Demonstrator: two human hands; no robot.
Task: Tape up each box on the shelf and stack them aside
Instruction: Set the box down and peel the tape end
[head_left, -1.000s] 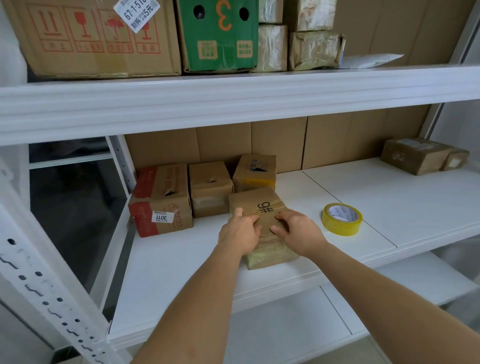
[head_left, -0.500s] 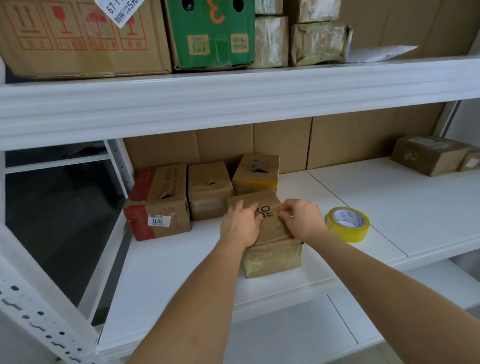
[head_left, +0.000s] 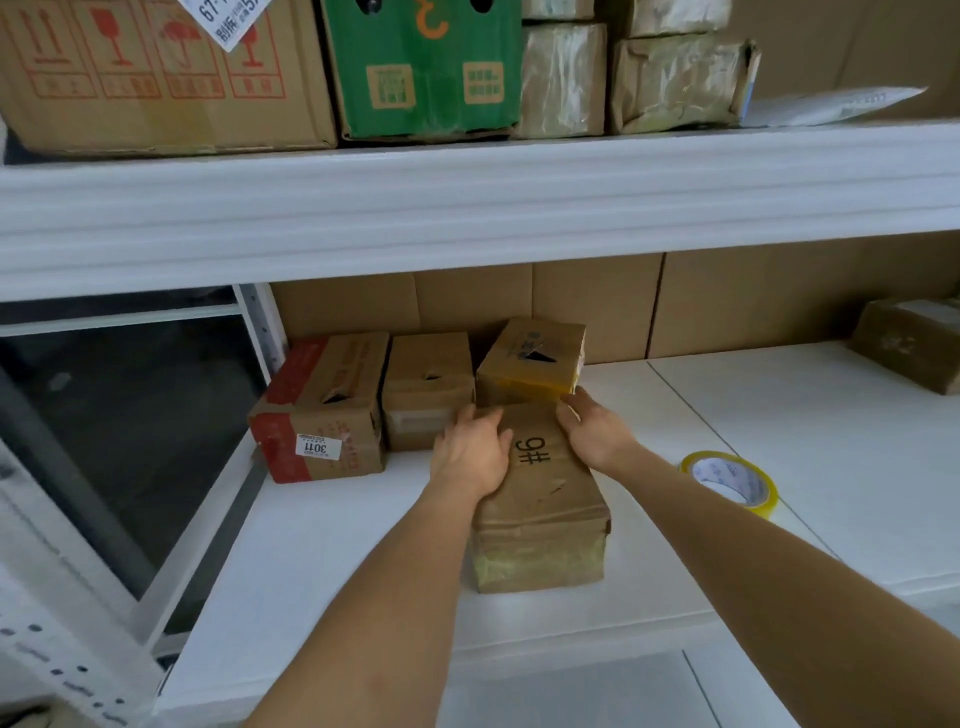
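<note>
A brown cardboard box marked "9#" (head_left: 545, 499) lies on the white middle shelf (head_left: 322, 561). My left hand (head_left: 470, 452) lies flat on its top left part. My right hand (head_left: 595, 428) presses on its top right part, fingers spread toward the back. Behind it stand three boxes in a row: one with red print and a "3011" label (head_left: 322, 405), a plain brown one (head_left: 428, 389), and one with yellow tape (head_left: 530, 358). A roll of yellow tape (head_left: 730, 483) lies on the shelf to the right of my right forearm.
A taped brown box (head_left: 909, 353) sits at the far right of the same shelf. The upper shelf (head_left: 467, 202) carries a large carton (head_left: 156, 78), a green box (head_left: 426, 67) and wrapped parcels (head_left: 675, 78). A perforated white upright (head_left: 62, 654) stands at the lower left.
Both hands have slid from the near part of the "9#" box toward its far end, uncovering the marking. The view has moved closer and a little left.
</note>
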